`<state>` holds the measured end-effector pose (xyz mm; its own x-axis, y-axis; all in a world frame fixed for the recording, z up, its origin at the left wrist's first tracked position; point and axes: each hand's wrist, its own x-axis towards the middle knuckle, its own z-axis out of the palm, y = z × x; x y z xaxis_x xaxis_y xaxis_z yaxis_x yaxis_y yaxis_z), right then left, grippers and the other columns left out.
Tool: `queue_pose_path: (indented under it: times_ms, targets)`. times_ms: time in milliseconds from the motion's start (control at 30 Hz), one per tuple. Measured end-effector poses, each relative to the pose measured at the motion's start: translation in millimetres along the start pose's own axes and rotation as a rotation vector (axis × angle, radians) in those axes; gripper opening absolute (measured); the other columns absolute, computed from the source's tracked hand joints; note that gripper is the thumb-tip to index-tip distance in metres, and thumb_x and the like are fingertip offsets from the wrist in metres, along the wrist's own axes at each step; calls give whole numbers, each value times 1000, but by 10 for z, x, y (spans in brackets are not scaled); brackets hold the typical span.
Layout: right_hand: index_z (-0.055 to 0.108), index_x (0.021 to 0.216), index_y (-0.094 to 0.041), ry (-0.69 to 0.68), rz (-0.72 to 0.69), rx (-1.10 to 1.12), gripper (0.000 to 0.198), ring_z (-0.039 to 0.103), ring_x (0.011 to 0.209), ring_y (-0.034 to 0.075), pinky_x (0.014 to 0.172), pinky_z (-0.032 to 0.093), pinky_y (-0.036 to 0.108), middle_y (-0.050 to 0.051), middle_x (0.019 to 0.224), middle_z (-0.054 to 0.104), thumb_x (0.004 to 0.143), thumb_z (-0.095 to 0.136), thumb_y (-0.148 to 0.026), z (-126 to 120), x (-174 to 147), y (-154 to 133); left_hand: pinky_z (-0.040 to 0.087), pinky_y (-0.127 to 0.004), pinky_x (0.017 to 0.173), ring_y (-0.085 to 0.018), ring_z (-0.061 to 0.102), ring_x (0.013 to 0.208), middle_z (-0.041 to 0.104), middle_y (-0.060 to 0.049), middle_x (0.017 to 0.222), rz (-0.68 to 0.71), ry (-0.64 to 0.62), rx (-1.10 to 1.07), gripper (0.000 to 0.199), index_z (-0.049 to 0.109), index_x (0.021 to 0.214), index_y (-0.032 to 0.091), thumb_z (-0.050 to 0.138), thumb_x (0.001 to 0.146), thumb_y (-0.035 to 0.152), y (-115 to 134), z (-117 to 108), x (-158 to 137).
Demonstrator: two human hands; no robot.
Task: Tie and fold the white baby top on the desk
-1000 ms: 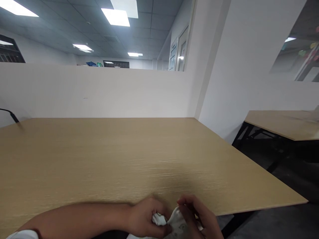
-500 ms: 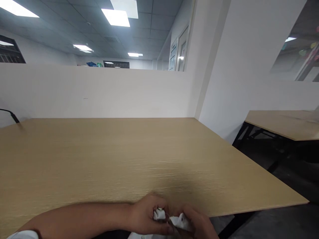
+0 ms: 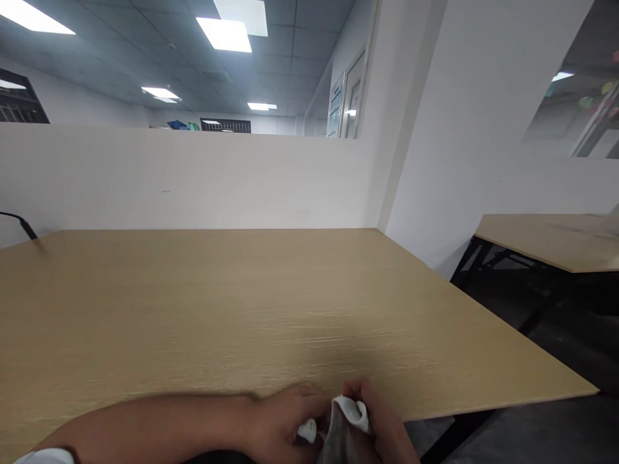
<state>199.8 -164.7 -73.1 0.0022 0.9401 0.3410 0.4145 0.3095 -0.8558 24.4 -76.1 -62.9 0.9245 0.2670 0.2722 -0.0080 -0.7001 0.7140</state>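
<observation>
At the table's near edge, my left hand is closed, with a small white bit of cloth poking out between its thumb and fingers. Close beside it on the right, my right hand pinches the upper edge of a white cloth. That edge is folded over, and a greyish shaded side hangs below it, running out of the bottom of the view. Whether both white parts belong to one piece is hidden by the fingers. The cloth's exact kind does not show.
A wide wood-grain table spreads ahead, backed by a low white partition. A black cable end shows at the far left. To the right stands a second table with black legs, beyond a gap of dark floor.
My right hand has risen slightly and lifted the cloth's edge, so more of its greyish side shows. My left hand has turned a little, and less white shows in it.
</observation>
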Motion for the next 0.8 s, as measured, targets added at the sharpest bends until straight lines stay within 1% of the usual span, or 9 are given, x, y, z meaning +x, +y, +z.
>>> queue_pose_path:
  times_ms: [67,133,200,267,333,467,600,700,800]
  targets:
    - [49,85,-21,43,34,1,10,56,62,13,58,45,20,-1,70,58,87,48,-31,18,8,-33,47,-24,69,-16,55,75,58,-3,81,72,-36,1,22,46,81,20,51,60,13,-13,-8,16]
    - [48,84,-21,63,71,4,8,55,61,13,57,44,20,-2,68,57,86,50,-29,19,9,-54,48,-26,74,-19,57,82,60,-6,87,129,-57,-8,23,47,82,20,53,60,15,-36,-7,35]
    - [48,84,-21,70,100,6,8,55,59,13,56,43,20,-3,66,57,85,52,-28,14,7,-58,49,-26,73,-19,58,79,60,-6,84,146,-72,-29,19,47,80,20,55,63,19,-62,-3,48]
    - [48,83,-21,89,110,9,9,54,58,13,54,42,20,-3,65,56,85,52,-29,7,5,-43,48,-24,70,-18,57,73,59,-4,77,149,-70,-45,15,47,77,20,56,66,22,-82,1,46]
    - [49,84,-21,119,115,13,9,53,59,13,54,41,19,-3,65,55,86,51,-30,-5,3,-19,48,-24,70,-17,57,72,59,-4,76,140,-52,-55,13,48,78,19,55,68,22,-92,2,31]
    - [52,85,-21,156,115,23,11,52,58,13,53,42,19,-2,66,55,85,54,-32,-42,5,18,47,-21,65,-15,56,69,60,-4,75,107,7,-59,15,51,84,18,55,72,26,-71,0,1]
    - [54,84,-21,184,113,23,12,52,57,13,53,43,19,-2,65,55,84,56,-33,-57,11,23,43,-20,60,-12,50,62,55,-1,69,137,43,-45,19,50,82,18,58,74,34,-33,0,8]
    - [54,84,-21,187,98,9,12,51,56,13,53,43,19,-3,64,54,84,56,-33,-54,18,36,39,-19,55,-10,44,58,50,1,65,123,84,-27,16,49,77,19,57,77,32,-44,14,12]
    - [54,85,-21,174,83,-17,10,51,56,13,53,43,19,-3,64,54,82,56,-31,-54,24,41,41,-20,57,-11,46,59,53,0,66,94,62,-11,13,51,77,18,56,77,30,-86,32,6]
